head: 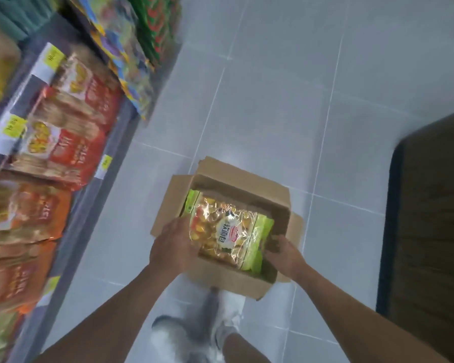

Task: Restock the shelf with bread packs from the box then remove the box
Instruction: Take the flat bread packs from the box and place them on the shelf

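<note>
We see left hand (172, 242) and right hand (283, 251) curled round opposite ends of the bread pack (228, 231) atop the open box (228, 281) on the floor (273, 100); likely light, squashy, slick film, so grip ends gently.

A bread pack (228, 231) lying in the open box (231, 281) carries a white oval label (230, 233) near its middle, with dark Chinese characters that seem to read 软面包; the red mark beside them is too small to read. Yellow price tags (53, 56) along the shelf's (95, 203) front edge are blurred. Lettering on the red and orange packs (76, 153) there is also unreadable.
</note>
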Available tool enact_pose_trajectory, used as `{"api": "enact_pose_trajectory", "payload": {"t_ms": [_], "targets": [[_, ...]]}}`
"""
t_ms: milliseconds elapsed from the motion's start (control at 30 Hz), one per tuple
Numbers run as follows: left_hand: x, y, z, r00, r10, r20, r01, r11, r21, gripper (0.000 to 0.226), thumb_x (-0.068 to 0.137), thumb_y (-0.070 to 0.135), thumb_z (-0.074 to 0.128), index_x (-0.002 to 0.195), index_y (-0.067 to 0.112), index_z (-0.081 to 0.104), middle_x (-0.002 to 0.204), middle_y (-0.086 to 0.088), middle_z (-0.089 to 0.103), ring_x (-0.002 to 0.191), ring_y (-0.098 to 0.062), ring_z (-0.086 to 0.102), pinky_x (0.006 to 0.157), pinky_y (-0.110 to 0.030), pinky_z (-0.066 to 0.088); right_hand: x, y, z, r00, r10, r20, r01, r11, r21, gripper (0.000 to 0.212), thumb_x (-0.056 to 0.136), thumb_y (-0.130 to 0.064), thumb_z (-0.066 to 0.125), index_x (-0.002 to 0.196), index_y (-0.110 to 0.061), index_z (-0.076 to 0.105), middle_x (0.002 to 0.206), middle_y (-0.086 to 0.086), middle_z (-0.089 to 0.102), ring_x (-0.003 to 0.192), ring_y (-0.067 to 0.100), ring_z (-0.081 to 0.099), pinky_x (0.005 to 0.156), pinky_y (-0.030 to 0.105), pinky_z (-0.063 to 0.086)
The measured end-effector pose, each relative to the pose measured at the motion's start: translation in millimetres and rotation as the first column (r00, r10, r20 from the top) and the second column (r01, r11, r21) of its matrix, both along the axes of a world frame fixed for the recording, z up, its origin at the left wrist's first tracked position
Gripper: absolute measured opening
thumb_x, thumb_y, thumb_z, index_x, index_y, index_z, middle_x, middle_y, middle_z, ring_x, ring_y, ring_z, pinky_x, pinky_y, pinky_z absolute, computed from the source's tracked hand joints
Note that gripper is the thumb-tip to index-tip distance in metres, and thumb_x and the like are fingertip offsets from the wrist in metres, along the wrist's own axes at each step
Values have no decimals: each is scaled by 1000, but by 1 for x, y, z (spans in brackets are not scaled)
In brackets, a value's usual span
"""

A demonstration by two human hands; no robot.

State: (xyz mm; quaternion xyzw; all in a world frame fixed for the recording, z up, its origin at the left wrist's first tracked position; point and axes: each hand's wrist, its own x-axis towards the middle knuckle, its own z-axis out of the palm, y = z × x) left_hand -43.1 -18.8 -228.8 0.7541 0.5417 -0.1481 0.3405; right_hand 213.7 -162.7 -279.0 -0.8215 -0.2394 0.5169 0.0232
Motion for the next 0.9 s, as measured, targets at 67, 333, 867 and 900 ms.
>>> {"api": "enact_pose_trajectory", "payload": {"t_ms": [67, 333, 867, 900], "targets": [[11, 2, -40, 998, 64, -22, -66, 995, -77, 71, 92, 36, 67, 151, 21, 32, 151, -5, 44, 138, -28, 41, 102, -44, 45, 0, 2, -28, 996, -87, -11, 87, 996, -30, 69, 83, -39, 74, 143, -17, 49, 136, 6, 61, 123, 32, 60, 105, 41, 48], [31, 22, -174, 963, 249, -104, -267, 935, -233, 56, 90, 29, 66, 140, 15, 42, 130, -9, 60, 111, -30, 59, 85, -35, 49, -5, 3, -145, 960, -279, -32, 275, 957, -94, 60, 94, -28, 68, 144, -9, 42, 132, 10, 60, 113, 28, 61, 93, 37, 52], [37, 33, -244, 933, 358, -32, -355, 932, 71, 31, 98, 13, 56, 127, 3, 58, 122, -19, 64, 110, -38, 61, 88, -43, 49, -7, 10, -205, 908, -413, 71, 418, 905, -76, 23, 95, -29, 64, 85, -9, 59, 74, 6, 60, 74, 25, 59, 64, 29, 44], [36, 33, -242, 931, 364, -15, -361, 929, 85, 26, 98, 14, 57, 121, 3, 62, 117, -18, 67, 106, -38, 63, 83, -40, 49, -6, 10, -203, 914, -396, 94, 402, 913, -70, 24, 95, -27, 63, 80, -9, 58, 69, 4, 58, 68, 24, 57, 58, 27, 41]]}}
